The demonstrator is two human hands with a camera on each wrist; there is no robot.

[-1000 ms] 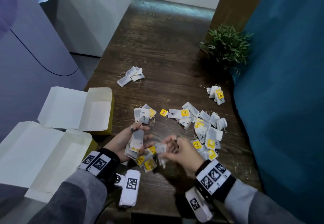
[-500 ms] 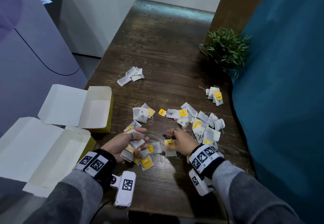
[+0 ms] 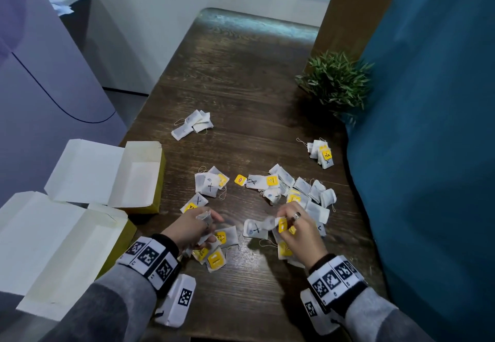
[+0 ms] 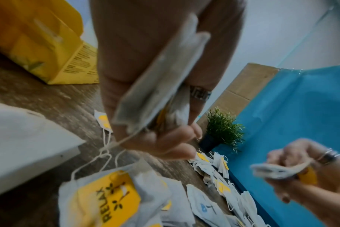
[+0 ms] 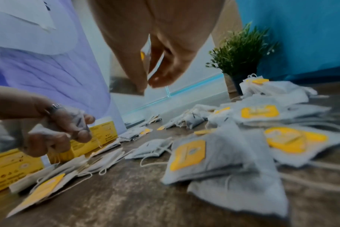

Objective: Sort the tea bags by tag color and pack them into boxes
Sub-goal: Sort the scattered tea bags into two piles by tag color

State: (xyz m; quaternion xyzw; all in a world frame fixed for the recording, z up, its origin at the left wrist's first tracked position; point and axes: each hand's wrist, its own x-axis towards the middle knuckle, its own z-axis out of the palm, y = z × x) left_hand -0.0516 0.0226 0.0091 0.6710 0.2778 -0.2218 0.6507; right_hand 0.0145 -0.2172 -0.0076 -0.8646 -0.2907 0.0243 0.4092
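Observation:
Tea bags with yellow tags lie scattered on the dark wooden table (image 3: 241,79), most in a loose pile (image 3: 300,194) at the right. My left hand (image 3: 207,225) grips a thin stack of tea bags (image 4: 159,86) just above a few dropped ones (image 3: 217,257). My right hand (image 3: 281,221) pinches one tea bag with a yellow tag (image 3: 282,225) between thumb and fingers, lifted off the table; in the right wrist view this bag (image 5: 145,61) is mostly hidden by the fingers. Two open yellow boxes (image 3: 150,181) (image 3: 67,242) stand at the left edge.
A small heap of tea bags showing no yellow tags (image 3: 194,124) lies further back on the left, another small heap (image 3: 322,153) at the right near the blue wall (image 3: 428,154). A potted plant (image 3: 336,82) stands at the back right.
My right hand went down onto the bags in front of me and has now come up with one tea bag. The left hand keeps its stack and has shifted slightly forward.

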